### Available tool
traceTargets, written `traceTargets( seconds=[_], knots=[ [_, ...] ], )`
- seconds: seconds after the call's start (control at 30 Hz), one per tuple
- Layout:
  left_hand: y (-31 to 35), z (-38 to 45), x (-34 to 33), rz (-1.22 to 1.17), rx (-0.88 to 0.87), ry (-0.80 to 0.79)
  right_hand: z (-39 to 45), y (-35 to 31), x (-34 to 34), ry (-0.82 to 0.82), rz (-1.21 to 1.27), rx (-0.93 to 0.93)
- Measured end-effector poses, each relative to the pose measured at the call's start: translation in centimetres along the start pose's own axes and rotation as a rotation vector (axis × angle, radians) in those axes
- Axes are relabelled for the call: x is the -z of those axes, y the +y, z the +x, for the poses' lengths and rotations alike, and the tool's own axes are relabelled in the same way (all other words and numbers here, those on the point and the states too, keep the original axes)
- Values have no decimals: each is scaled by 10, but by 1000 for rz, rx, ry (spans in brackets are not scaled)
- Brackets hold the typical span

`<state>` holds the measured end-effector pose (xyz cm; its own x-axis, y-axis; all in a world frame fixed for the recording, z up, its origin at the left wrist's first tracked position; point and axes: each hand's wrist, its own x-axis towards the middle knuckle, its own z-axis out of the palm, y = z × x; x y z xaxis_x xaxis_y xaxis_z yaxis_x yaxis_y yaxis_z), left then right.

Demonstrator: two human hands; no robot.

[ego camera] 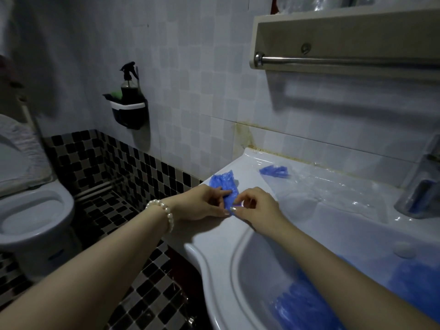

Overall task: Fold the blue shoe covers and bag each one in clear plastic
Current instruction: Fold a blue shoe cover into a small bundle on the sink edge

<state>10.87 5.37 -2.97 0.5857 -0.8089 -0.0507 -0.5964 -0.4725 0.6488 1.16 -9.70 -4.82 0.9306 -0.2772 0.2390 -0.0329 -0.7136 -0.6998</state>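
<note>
Both hands meet on one blue shoe cover (225, 185) lying on the sink ledge (247, 160). Left hand (202, 203) and right hand (258, 208) each pinch its near edge. A bagged cover (273, 171) lies beyond the right hand; more covers (307, 303) fill the basin beneath the right forearm.

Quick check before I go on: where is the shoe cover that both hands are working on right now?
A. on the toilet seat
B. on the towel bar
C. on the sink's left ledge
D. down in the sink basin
C: both the left hand and right hand pinch the blue shoe cover on the sink's left ledge.
</note>
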Motion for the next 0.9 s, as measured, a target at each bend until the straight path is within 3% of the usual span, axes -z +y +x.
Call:
traceTargets(
  seconds=[0.07,0.13,0.3,0.47,0.6,0.7,0.8,0.9],
  knots=[
    [-1,1,2,-6,-7,-18,-7,7,8,-14,212,97],
    [-1,2,2,-22,-7,-31,-10,12,12,-50,212,126],
    [-1,2,-1,-35,-1,-11,0,7,7,-40,-133,149],
    [-8,5,-6,-179,-13,113,8,-8,4,-130,-374,-49],
    [-7,1,-4,-178,-23,72,17,-17,3,-163,-449,-150],
    [-8,2,-3,-167,-21,80,15,-12,4,-122,-250,-143],
    [-10,2,-2,-182,-15,76,5,-1,13,-113,51,20],
    [-11,2,-1,-207,-24,48,1,7,13,-116,10,105]
  ],
)
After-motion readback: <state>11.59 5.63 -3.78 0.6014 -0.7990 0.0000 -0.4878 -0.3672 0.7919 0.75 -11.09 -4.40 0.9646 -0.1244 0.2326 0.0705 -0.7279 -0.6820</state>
